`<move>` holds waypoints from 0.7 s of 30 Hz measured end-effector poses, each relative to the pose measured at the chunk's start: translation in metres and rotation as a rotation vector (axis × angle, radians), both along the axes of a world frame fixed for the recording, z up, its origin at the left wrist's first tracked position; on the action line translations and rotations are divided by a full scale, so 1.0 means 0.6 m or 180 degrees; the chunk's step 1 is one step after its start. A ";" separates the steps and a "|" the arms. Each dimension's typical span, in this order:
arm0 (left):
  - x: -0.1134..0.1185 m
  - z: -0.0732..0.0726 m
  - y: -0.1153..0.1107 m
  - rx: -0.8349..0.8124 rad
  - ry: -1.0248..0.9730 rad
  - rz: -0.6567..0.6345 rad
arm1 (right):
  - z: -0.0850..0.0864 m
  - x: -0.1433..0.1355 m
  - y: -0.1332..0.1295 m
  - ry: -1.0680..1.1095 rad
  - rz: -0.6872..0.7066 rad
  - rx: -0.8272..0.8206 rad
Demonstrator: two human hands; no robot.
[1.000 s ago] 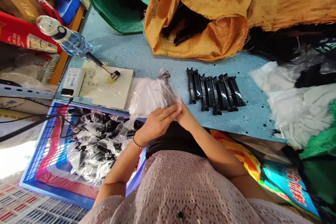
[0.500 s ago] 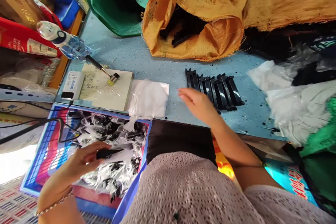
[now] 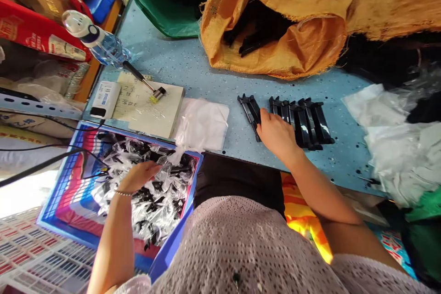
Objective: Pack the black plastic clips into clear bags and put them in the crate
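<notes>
My right hand [image 3: 278, 135] is on the blue table, its fingers closed at the lower part of two long black plastic parts [image 3: 248, 112], which lie apart from the others. To the right of them, several like parts [image 3: 312, 121] lie side by side in a row, a few with white marks; my hand hides some of their lower ends. My left hand [image 3: 142, 177] is low over the blue crate [image 3: 55, 202], fingers stretched out over clear bags with black pieces [image 3: 155, 213]. Nothing shows in it.
White plastic bags [image 3: 203, 124] lie left of the parts. A paper pad [image 3: 148, 110] bears a black-handled tool [image 3: 139, 75], beside a white box [image 3: 106, 99] and a water bottle [image 3: 98, 41]. An orange woven sack [image 3: 310, 48] with black parts inside lies behind.
My left hand has let go of the bagged black piece over the crate. My right hand has come down onto the parts, and two of them now lie further left of the row.
</notes>
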State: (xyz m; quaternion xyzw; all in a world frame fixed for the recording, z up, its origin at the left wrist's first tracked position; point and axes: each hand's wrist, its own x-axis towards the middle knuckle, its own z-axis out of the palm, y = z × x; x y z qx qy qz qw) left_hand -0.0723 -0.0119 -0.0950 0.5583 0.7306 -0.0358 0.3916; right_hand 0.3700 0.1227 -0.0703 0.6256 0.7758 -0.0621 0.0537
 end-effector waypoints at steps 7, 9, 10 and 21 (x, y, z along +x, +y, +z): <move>0.273 0.024 0.127 0.2440 0.0014 -0.0544 | -0.031 0.009 -0.001 0.1652 -0.0460 -0.0312; 0.289 0.004 0.146 0.2639 -0.0151 -0.0465 | -0.039 0.019 -0.013 0.2859 -0.0698 -0.0624; 0.288 -0.003 0.151 0.2721 -0.0318 -0.0283 | -0.041 0.023 -0.020 0.3493 -0.0837 -0.0856; 0.291 -0.020 0.160 0.2444 -0.1533 0.0769 | -0.057 -0.121 -0.022 0.6146 -0.1179 -0.3374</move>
